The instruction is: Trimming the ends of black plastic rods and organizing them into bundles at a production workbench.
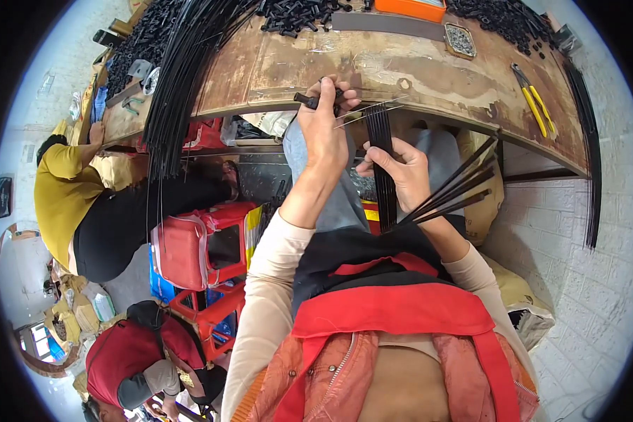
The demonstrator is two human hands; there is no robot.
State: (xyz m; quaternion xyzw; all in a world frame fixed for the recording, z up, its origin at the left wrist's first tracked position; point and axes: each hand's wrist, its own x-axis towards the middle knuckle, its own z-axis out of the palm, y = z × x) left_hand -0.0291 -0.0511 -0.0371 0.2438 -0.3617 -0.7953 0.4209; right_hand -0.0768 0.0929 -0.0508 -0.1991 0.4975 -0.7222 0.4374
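My left hand (pixel 323 130) is raised at the table's near edge, its fingers closed round several short black plastic tubes (pixel 307 100). Thin, light wires (pixel 355 117) stick out from beside its fingers to the right. Lower and to the right, my right hand (pixel 403 172) is closed at a flat bundle of long black wires (pixel 381 130), thumb in front. That bundle runs down from the table edge to my lap. More black wires (pixel 457 186) fan out past my right wrist, their ends up and to the right. What lies inside either grip is partly hidden.
On the worn wooden table (pixel 295 70) are piles of black tubes (pixel 292 17), an orange box (pixel 411 7), a tray of small metal parts (pixel 460 40) and yellow-handled pliers (pixel 534 102). Long black wires (pixel 179 84) overhang its left edge. Two people work at left beside red stools (pixel 190 250).
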